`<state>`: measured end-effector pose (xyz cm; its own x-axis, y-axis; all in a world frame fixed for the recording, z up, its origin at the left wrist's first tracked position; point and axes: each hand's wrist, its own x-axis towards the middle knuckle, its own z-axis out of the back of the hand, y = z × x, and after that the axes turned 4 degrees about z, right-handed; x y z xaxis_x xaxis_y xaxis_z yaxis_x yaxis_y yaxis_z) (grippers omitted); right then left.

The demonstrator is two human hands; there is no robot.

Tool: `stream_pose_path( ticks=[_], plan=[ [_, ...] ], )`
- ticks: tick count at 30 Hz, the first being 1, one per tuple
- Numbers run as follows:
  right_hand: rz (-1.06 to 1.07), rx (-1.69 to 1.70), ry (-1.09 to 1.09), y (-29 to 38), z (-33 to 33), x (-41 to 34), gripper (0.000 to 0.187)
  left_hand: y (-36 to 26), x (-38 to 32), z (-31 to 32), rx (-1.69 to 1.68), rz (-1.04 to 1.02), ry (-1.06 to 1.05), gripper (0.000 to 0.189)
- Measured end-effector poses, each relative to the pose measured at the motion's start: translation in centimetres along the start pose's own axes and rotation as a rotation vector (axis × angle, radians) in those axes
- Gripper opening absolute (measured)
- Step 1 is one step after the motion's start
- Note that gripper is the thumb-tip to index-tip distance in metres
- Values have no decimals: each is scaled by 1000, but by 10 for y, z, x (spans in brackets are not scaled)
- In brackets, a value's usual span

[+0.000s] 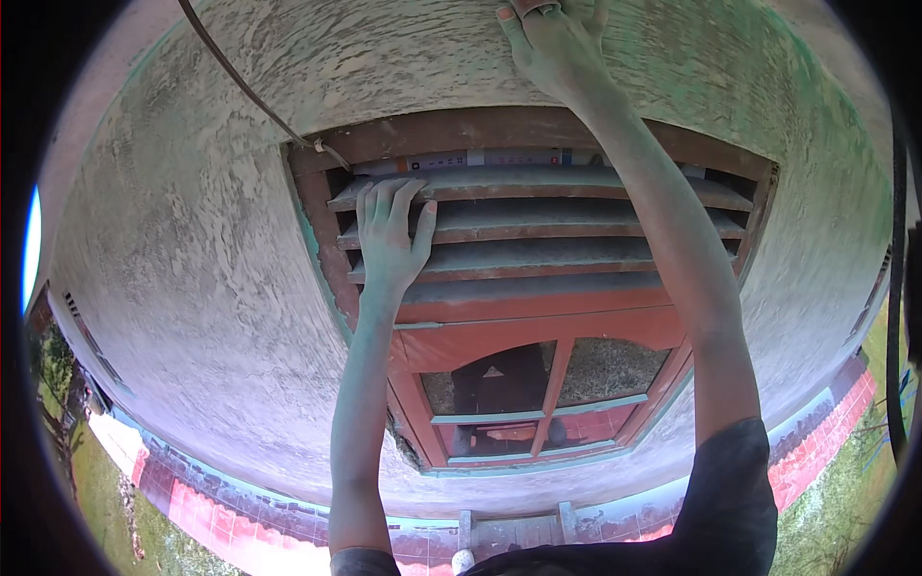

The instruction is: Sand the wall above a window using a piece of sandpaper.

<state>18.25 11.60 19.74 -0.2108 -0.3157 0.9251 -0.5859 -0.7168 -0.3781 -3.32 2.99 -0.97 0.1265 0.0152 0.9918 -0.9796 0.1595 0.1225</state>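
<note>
My left hand (392, 234) rests with its fingers over the top wooden louvre slat (504, 186) above a red window frame (518, 314). Dust coats the hand and forearm. My right hand (562, 43) reaches up to the plastered wall (425, 65) at the top edge of the view. It holds a small brownish object (531, 7), mostly cut off by the picture's edge, so its kind is not clear. Pale and green patches mark the plaster around that hand.
A cable (241, 83) runs down the wall to the frame's upper left corner. Below are window panes (612, 367), the upright ends of a wooden ladder or stand (464, 531) and a red tiled floor (216, 522). Grass (828, 536) lies beyond.
</note>
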Motion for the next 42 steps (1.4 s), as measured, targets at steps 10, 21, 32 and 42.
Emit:
stream_pose_path(
  ticks=[10, 21, 32, 42],
  plan=[
    [73, -267, -102, -28, -38, 46, 54, -1, -1, -7, -8, 10, -50, 27],
    [82, -154, -29, -11, -16, 37, 52, -3, -3, -3, 22, 128, -65, 25],
    [78, -120, -110, -11, -22, 29, 51, -1, -3, -3, 20, 140, -80, 26],
    [35, -121, 51, -26, -27, 68, 49, -8, -1, -6, 18, 148, -82, 25]
  ],
)
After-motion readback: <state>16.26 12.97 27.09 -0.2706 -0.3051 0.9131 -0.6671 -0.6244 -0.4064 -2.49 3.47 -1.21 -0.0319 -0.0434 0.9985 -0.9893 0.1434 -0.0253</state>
